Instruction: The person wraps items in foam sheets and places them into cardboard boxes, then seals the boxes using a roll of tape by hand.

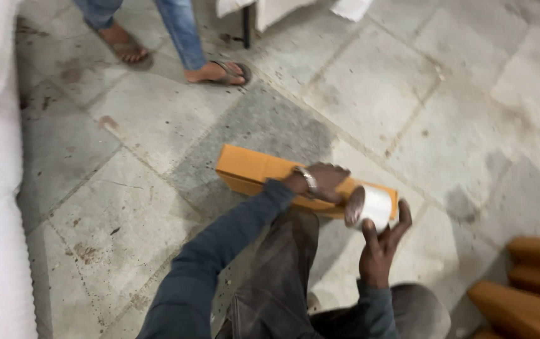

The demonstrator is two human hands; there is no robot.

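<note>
The left hand (323, 181) lies flat, fingers spread, on the long flat orange-brown cardboard box (254, 168), whose length runs leftward and away, while the right hand (380, 248) seemingly cups the white tape roll (369, 208) just right of those fingers.

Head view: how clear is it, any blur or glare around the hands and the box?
Head view: soft motion blur throughout; the tape roll in the right hand is overexposed white, its detail lost; the left hand on the cardboard box is smeared; lighting is even, with faint shadows on the stone floor.
</note>
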